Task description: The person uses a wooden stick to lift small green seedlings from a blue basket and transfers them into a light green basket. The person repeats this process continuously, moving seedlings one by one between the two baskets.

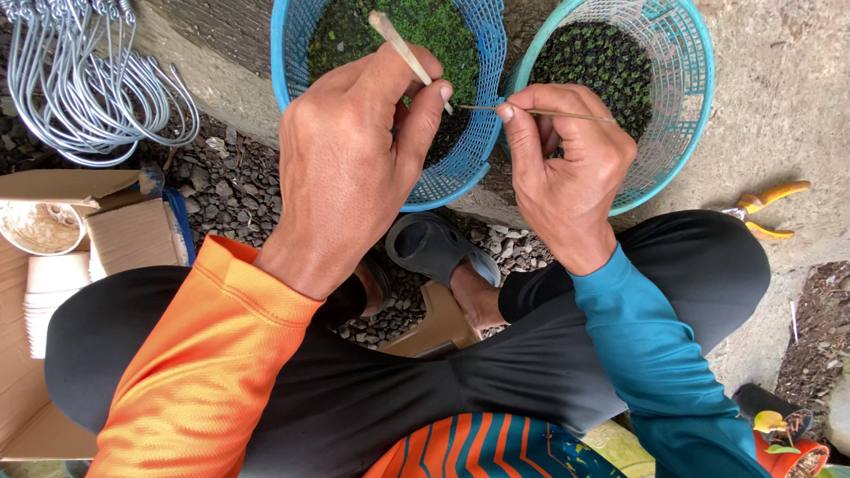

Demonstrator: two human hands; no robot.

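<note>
My left hand [354, 150] in an orange sleeve grips a short pale stick [400, 47] that points up and away. My right hand [567, 168] in a blue sleeve pinches a thin wooden skewer [549, 112] held level, its tip meeting the left fingertips. Both hands hover over two plastic mesh baskets: a blue basket [469, 168] filled with small green seedlings and a teal basket [682, 133] filled with darker seedlings.
A bundle of bent metal wire hooks [88, 97] lies at the upper left. Cardboard boxes and stacked white cups [53, 292] sit at the left. Yellow-handled pliers [761, 212] lie on concrete at the right. Gravel, my sandalled foot [434, 248] and small pots [788, 443] are below.
</note>
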